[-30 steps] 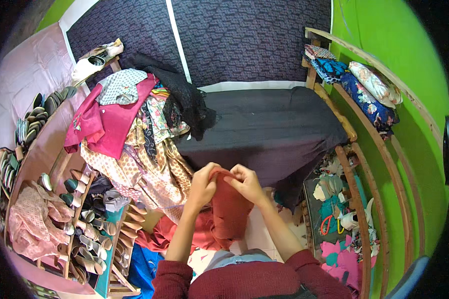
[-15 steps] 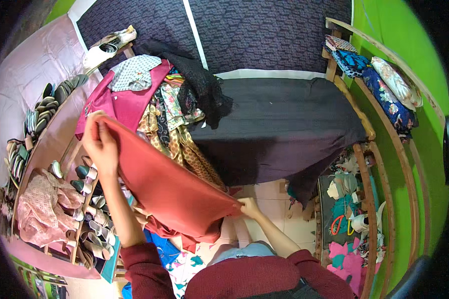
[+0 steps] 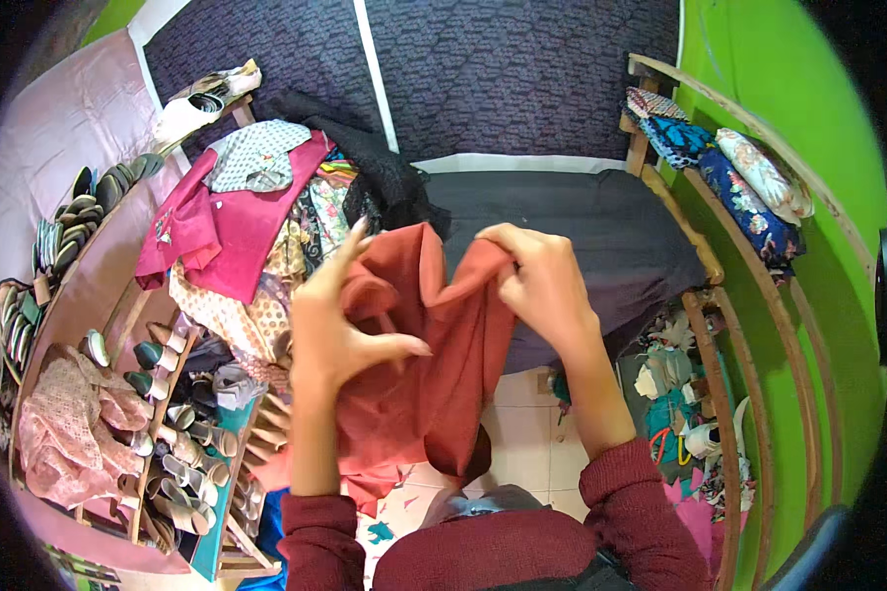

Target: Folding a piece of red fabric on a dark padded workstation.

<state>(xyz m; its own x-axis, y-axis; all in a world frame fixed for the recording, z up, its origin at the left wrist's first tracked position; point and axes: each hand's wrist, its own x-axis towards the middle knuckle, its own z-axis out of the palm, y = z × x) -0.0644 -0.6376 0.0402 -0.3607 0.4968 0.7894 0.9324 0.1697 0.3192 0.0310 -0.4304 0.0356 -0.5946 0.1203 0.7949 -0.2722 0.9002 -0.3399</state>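
A rust-red cloth (image 3: 434, 364) hangs in folds in front of me, its lower part reaching down toward the floor. My right hand (image 3: 547, 286) is closed on its upper right edge, fingers and thumb pinching the fabric. Beside the cloth's left edge, my left hand (image 3: 335, 325) is open, with thumb and fingers spread wide apart. Behind the hands, at the left end of the black-covered seat (image 3: 581, 236), lies a heap of clothes: a magenta garment (image 3: 241, 236), a pale patterned piece (image 3: 256, 158) and black lace (image 3: 389, 192).
Wooden racks of shoes and soles (image 3: 182, 463) stand at the left, with a pink lacy cloth (image 3: 79, 414) over one. Folded fabrics (image 3: 749, 192) rest on the wooden rail at the right. Scraps (image 3: 675, 394) fill a lower shelf there, and bits of cloth (image 3: 379, 533) litter the tiled floor.
The cloth was stretched diagonally between both hands; now it hangs bunched. My left hand has moved right and let go, while my right hand has risen, holding an edge.
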